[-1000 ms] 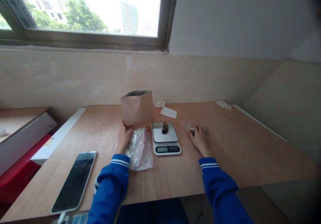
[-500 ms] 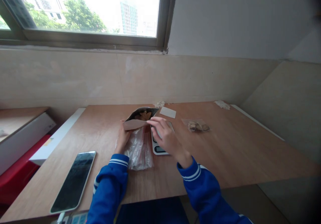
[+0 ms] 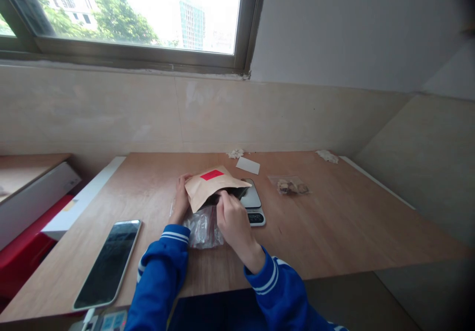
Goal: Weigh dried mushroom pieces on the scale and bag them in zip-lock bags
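Note:
A brown paper pouch (image 3: 210, 185) with a red label is tipped over toward me, its mouth facing my right hand. My left hand (image 3: 181, 200) grips the pouch's left side and holds it up. The fingers of my right hand (image 3: 230, 217) reach into the pouch's dark opening; what they hold is hidden. Just behind and to the right stands a small digital scale (image 3: 252, 202), partly covered by the pouch. Under the pouch lie clear plastic zip bags (image 3: 202, 227) on the wooden table (image 3: 334, 222).
A small clear bag with brown pieces (image 3: 291, 186) lies right of the scale. A white card (image 3: 248, 165) and white scraps (image 3: 236, 153) sit near the wall. A phone (image 3: 107, 264) lies at the front left. Boxes stand off the left edge.
The pouch has tipped from upright to lying toward me, red label up. My right hand moved from the small bag on the right to the pouch's mouth.

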Motion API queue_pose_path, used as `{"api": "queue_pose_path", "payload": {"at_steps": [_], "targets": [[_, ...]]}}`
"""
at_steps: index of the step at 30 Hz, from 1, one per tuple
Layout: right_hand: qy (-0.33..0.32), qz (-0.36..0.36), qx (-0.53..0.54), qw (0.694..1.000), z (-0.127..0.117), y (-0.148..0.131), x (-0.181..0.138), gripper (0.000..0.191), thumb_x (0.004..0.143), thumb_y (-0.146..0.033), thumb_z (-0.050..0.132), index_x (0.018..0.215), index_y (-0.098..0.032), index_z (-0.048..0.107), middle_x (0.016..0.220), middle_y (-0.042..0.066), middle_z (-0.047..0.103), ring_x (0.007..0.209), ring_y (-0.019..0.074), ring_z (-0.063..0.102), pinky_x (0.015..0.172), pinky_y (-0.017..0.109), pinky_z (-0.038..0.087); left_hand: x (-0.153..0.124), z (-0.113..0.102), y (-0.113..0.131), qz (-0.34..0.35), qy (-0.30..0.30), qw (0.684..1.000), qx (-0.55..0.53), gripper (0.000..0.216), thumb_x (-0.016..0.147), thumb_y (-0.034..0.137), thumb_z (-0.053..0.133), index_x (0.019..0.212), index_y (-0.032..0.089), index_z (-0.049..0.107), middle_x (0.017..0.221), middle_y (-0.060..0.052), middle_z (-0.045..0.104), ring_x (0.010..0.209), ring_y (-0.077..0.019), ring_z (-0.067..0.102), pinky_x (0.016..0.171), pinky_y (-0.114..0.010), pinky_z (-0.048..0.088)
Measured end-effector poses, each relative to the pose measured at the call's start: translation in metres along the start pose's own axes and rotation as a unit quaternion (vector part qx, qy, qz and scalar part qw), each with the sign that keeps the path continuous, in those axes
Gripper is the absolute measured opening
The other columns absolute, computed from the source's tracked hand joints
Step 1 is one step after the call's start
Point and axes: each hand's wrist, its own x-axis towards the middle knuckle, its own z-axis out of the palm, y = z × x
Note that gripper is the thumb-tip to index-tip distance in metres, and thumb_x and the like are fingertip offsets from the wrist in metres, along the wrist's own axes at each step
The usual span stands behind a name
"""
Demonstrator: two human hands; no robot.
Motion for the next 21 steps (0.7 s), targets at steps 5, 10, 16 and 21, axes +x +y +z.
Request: {"api": "queue_pose_path", "payload": {"at_steps": [5,10,16,21], "targets": [[-0.070,-0.006,0.021,0.997,0.013,0.011,0.017,0.047,0.083,0.000,0.047,0.126,-0.012,0.061,0.130,0.016,0.063,0.120,0.0312,0.059,0.102,0.045,0.051,0.003,0.001,0.002,0.023,0.014,0.999,0.025,0.029,0.078,0.020,0.060,0.107,0.021,0.058,0.114,-0.009,0.057,0.112,-0.0254,0.054,0.102,-0.041,0.042],[-0.073,0.007,0.017,0.997,0.018,0.013,0.032,0.051,0.084,-0.004,0.052,0.134,-0.016,0.057,0.144,0.013,0.053,0.140,0.0336,0.039,0.117,0.059,0.029,0.004,0.000,-0.001,0.028,0.007,0.999,0.038,0.030,0.076,0.018,0.062,0.105,0.022,0.058,0.112,-0.009,0.059,0.111,-0.0274,0.055,0.101,-0.045,0.043],[-0.215,-0.028,0.038,0.975,0.012,0.020,0.037,0.040,0.087,-0.011,0.056,0.126,-0.013,0.065,0.134,0.013,0.062,0.126,0.0336,0.056,0.108,0.049,0.045,0.004,0.001,0.002,0.041,0.011,0.998,0.036,0.026,0.075,0.015,0.059,0.101,0.021,0.061,0.111,-0.009,0.058,0.110,-0.0269,0.055,0.103,-0.044,0.042],[-0.157,-0.042,0.052,0.985,0.014,0.025,0.035,0.042,0.088,-0.021,0.061,0.130,-0.020,0.063,0.136,0.010,0.061,0.126,0.0325,0.056,0.107,0.047,0.046,0.004,0.001,0.002,0.046,0.009,0.998,0.031,0.028,0.075,0.012,0.055,0.101,0.021,0.062,0.109,-0.008,0.058,0.112,-0.0262,0.054,0.105,-0.043,0.041]]}}
